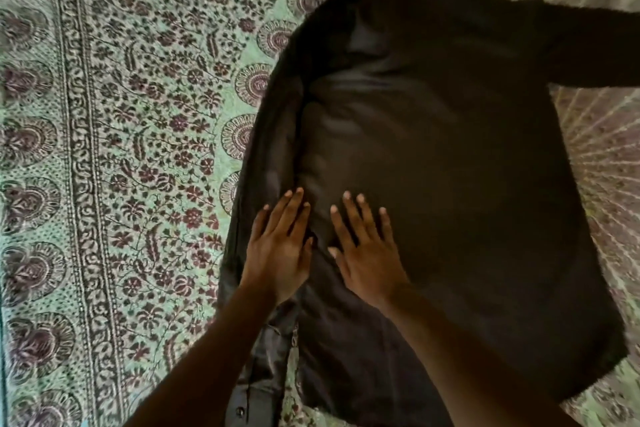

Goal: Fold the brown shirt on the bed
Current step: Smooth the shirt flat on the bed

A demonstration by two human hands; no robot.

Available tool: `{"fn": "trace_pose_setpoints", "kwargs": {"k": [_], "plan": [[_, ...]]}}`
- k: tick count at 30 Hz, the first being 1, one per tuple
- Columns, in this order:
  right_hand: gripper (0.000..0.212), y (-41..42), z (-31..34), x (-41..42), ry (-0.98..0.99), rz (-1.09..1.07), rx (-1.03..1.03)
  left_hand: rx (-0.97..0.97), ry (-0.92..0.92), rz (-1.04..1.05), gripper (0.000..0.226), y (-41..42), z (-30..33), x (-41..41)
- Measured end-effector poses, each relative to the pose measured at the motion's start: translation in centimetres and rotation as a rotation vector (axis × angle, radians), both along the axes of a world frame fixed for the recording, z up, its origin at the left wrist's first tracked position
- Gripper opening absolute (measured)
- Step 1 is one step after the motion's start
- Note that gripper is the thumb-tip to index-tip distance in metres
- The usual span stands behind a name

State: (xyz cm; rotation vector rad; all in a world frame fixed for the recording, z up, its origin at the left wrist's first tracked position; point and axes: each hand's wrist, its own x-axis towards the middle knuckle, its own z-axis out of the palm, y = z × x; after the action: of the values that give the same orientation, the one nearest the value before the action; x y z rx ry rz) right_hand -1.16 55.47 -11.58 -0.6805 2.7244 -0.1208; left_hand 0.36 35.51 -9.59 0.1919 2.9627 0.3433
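Brown shirt is lying one-third folded under the flat, open left hand and right hand, its far sleeve still waiting.

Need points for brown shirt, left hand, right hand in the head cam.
brown shirt (450, 166): head view, on the flat back panel, mid-body.
left hand (280, 253): head view, on the back of the hand, flat on the folded-in left edge.
right hand (369, 260): head view, on the back of the hand, fingers spread on the cloth.
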Motion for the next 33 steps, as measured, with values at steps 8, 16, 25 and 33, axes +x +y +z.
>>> {"fn": "trace_pose_setpoints", "kwargs": {"k": [8,16,25,33], "plan": [[0.077,2.0,1.5,2.3,-0.044,-0.129,0.101,0.075,0.023,-0.013,0.060,-1.1,-0.3,0.6],[0.080,2.5,2.2,13.4,-0.097,-0.068,0.089,0.002,-0.062,-0.299,0.078,-1.0,0.5,6.3],[0.070,2.5,3.2,22.2,-0.152,0.010,0.042,-0.031,-0.102,-0.267,0.079,-0.8,1.6,15.2],[0.053,3.4,3.2,24.2,-0.130,0.084,-0.118,0.109,-0.194,0.391,0.064,-0.1,3.1,19.7]]}}
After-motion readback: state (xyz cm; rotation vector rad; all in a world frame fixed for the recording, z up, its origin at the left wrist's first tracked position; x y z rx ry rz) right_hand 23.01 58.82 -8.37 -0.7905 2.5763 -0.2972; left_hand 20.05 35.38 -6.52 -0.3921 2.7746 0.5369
